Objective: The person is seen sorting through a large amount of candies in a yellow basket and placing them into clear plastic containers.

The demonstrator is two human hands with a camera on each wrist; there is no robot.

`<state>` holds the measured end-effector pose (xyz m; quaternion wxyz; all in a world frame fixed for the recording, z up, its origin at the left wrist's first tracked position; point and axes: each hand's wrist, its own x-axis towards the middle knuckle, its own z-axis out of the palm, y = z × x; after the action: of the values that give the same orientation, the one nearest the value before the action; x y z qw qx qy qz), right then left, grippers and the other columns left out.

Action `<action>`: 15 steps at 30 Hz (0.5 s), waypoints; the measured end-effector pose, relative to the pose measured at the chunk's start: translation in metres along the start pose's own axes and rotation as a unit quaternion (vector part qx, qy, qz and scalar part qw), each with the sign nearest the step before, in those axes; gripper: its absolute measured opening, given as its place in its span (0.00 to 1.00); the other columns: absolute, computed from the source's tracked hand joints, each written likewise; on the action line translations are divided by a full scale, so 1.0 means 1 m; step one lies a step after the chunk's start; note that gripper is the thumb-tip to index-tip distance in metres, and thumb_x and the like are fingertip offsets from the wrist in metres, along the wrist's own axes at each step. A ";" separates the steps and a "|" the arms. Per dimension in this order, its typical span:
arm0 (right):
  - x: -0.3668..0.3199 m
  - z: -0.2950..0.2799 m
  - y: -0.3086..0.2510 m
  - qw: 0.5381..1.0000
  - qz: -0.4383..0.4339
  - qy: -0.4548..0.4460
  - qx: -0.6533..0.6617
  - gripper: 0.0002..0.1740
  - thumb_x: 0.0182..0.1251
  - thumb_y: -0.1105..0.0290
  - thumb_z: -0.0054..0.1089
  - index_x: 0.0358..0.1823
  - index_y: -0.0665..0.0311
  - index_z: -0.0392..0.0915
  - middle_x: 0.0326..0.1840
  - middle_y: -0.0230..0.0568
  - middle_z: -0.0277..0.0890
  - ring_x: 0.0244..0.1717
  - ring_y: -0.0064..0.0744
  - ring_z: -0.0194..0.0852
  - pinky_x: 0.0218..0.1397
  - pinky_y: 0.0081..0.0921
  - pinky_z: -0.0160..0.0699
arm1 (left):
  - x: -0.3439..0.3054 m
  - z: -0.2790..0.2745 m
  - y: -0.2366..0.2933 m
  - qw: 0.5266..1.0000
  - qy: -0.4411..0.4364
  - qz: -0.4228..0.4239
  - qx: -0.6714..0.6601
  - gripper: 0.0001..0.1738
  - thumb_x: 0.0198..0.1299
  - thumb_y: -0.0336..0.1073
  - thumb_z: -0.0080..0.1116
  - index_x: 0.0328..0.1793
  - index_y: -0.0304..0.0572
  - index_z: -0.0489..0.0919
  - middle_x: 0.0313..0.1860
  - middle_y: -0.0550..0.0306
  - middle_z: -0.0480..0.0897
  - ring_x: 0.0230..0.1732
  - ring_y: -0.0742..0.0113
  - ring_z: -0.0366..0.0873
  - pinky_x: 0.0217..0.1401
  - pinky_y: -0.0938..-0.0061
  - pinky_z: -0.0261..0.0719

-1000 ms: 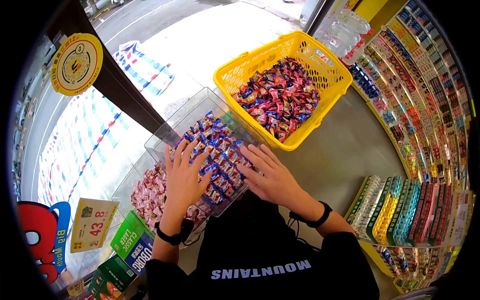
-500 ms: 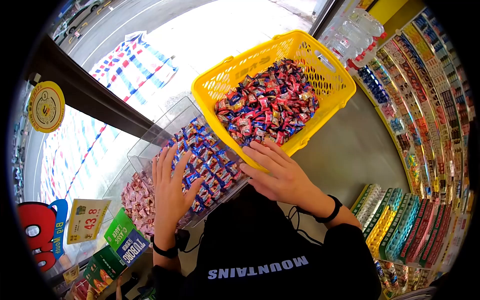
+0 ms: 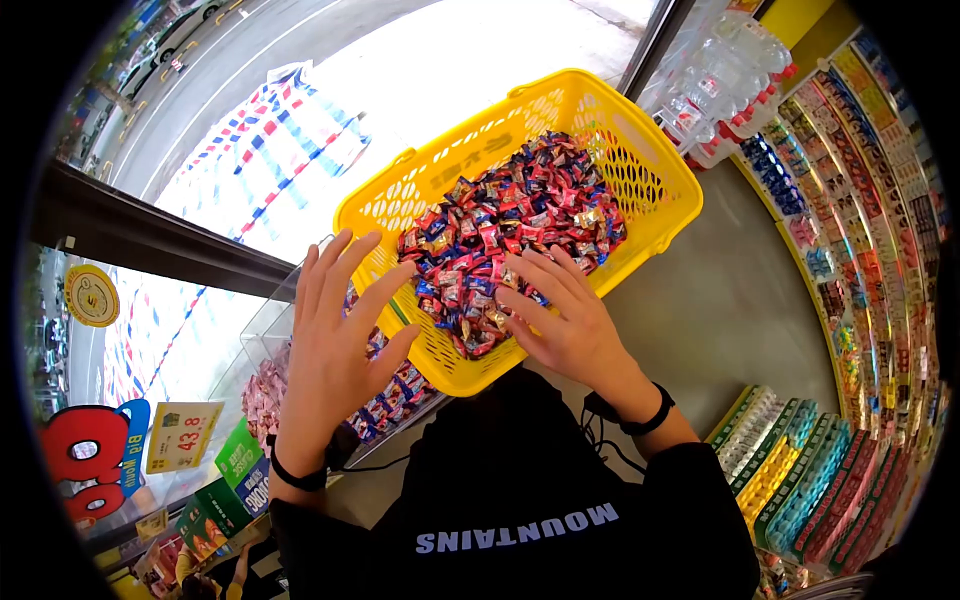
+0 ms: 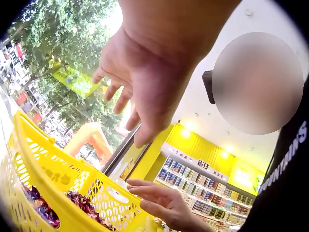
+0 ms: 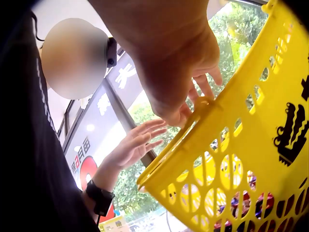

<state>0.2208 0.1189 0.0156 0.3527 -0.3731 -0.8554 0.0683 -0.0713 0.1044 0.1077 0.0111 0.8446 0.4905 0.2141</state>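
Note:
A yellow plastic basket (image 3: 655,165) heaped with red, blue and gold wrapped candies (image 3: 510,225) stands in front of me on the grey counter. My left hand (image 3: 335,310) hovers by the basket's near left rim, fingers spread and straight, holding nothing. My right hand (image 3: 555,310) lies over the near rim with spread fingers reaching onto the candies. In the left wrist view the left hand (image 4: 140,82) hangs in the air above the basket (image 4: 58,183). In the right wrist view the right hand (image 5: 178,82) sits at the rim of the basket (image 5: 251,159).
A clear bin of blue-wrapped candies (image 3: 385,405) and one of pink candies (image 3: 262,390) sit below my left hand. A 43.8 price tag (image 3: 180,437) stands at lower left. Gum racks (image 3: 790,460) line the right, water bottles (image 3: 725,80) the back right.
Both hands have left the clear bin of blue candies and moved up and forward to the yellow basket. The right hand now reaches over its near rim.

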 end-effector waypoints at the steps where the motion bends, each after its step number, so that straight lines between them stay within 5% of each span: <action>1: 0.003 -0.002 0.008 1.000 -0.002 0.016 -0.008 0.20 0.65 0.71 0.77 0.58 0.61 0.86 0.75 0.50 0.79 0.77 0.55 0.76 0.86 0.61 0.67 | 0.012 0.000 0.001 1.000 0.004 0.016 0.014 0.34 0.55 0.35 0.79 0.72 0.50 0.85 0.83 0.45 0.73 0.87 0.36 0.66 0.90 0.36 0.59; 6: 0.009 0.004 0.041 0.999 0.007 0.047 -0.020 0.19 0.65 0.71 0.75 0.57 0.61 0.86 0.73 0.49 0.80 0.75 0.53 0.77 0.85 0.59 0.68 | 0.084 0.027 -0.008 0.998 -0.016 0.068 -0.002 0.27 0.62 0.39 0.76 0.69 0.52 0.86 0.82 0.47 0.76 0.86 0.37 0.66 0.90 0.40 0.60; 10: 0.012 0.009 0.045 0.999 0.021 0.048 -0.014 0.17 0.66 0.70 0.74 0.56 0.61 0.87 0.71 0.48 0.81 0.73 0.52 0.78 0.84 0.58 0.68 | 0.107 0.080 -0.039 0.993 -0.065 0.099 -0.027 0.13 0.64 0.42 0.75 0.54 0.55 0.92 0.79 0.48 0.78 0.85 0.38 0.67 0.91 0.41 0.58; 15: 0.010 0.013 0.044 0.998 0.036 0.050 -0.031 0.15 0.66 0.67 0.74 0.53 0.60 0.88 0.69 0.45 0.83 0.72 0.48 0.79 0.85 0.58 0.66 | 0.117 0.127 -0.066 0.968 -0.226 0.096 0.049 0.10 0.61 0.43 0.76 0.48 0.60 0.94 0.80 0.50 0.77 0.87 0.40 0.65 0.93 0.37 0.51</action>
<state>0.2336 0.1593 -0.0051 0.3812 -0.4168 -0.8245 0.0357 -0.0282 0.2607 0.0180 0.0592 0.9136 0.4023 -0.0063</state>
